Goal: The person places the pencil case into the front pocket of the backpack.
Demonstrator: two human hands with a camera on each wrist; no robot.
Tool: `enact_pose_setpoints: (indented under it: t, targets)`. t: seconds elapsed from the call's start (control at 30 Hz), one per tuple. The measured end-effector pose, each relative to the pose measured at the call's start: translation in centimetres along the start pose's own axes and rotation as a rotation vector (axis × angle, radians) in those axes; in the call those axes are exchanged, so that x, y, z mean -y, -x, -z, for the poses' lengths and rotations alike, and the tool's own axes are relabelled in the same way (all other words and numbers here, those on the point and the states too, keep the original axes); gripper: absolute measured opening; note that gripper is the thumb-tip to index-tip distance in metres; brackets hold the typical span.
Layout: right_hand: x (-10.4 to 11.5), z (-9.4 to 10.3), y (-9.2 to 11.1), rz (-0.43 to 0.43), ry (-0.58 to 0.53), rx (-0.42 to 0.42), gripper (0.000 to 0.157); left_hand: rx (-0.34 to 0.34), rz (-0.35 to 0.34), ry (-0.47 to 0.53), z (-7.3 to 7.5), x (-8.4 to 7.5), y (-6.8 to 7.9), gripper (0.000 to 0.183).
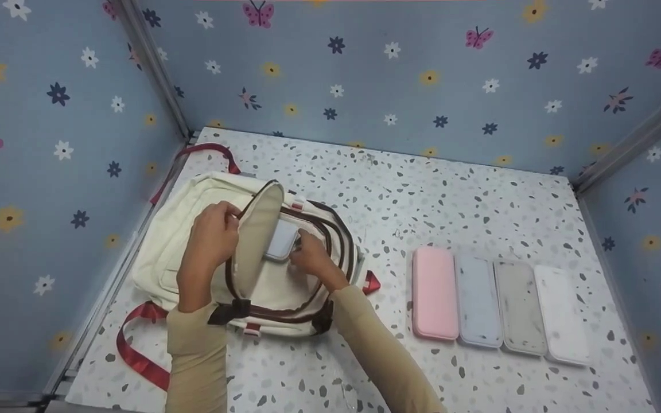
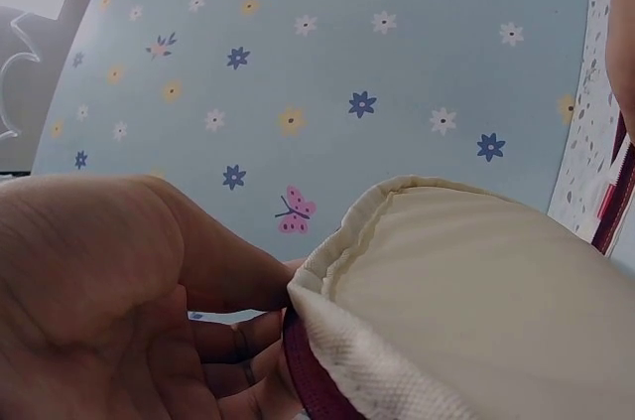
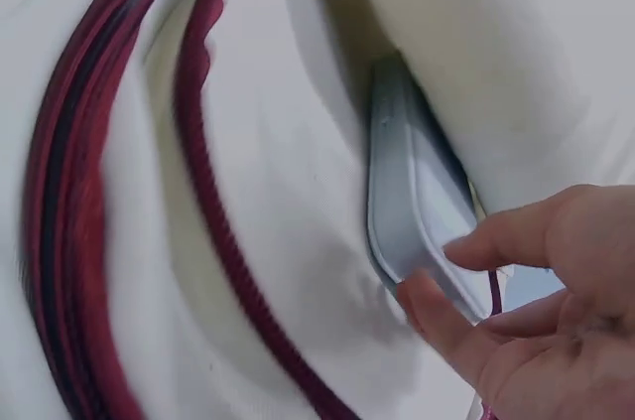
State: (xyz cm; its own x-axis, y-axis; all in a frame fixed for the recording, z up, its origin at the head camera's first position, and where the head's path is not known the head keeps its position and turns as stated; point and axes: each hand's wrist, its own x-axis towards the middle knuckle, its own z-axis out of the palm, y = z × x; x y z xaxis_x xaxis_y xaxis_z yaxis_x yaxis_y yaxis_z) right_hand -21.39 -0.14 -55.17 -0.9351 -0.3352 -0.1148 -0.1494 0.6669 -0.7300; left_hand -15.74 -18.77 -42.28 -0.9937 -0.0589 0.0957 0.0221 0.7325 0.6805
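Note:
A cream backpack with dark red zips lies on the speckled table, its front pocket unzipped. My left hand lifts the pocket's flap; in the left wrist view, thumb and fingers pinch the flap's zip edge. Inside the opening sits a pale blue-grey rectangular case, its far part hidden under the flap. At the case's exposed end is my right hand. The right wrist view has its thumb on the top and a finger along the end, gripping it.
Right of the backpack, a pink case, a pale blue case, a grey case and a white case lie side by side. Red straps spread from the bag. Patterned walls enclose the table.

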Motion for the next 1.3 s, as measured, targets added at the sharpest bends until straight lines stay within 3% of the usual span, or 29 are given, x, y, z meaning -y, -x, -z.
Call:
enact_pose_setpoints:
  t: [0.23,0.5,0.83,1.3]
  targets:
    - [0.3,0.2,0.1,-0.025,-0.099,0.069,0.060,-0.008,-0.012,0.000,-0.2,0.0,0.0,0.022]
    - [0.0,0.6,0.7,0.002,-0.087,0.106,0.062,0.007,0.006,-0.006,-0.3,0.1,0.0,0.023]
    - [-0.6,2.6,2.1,0.105,-0.079,0.043,0.053,0.003,0.010,-0.012,-0.2,-0.1,0.0,0.022]
    - [-2.2,5.7,6.0,0.186,-0.156,-0.111,0.046,0.000,0.014,-0.008,-0.2,0.0,0.2,0.022]
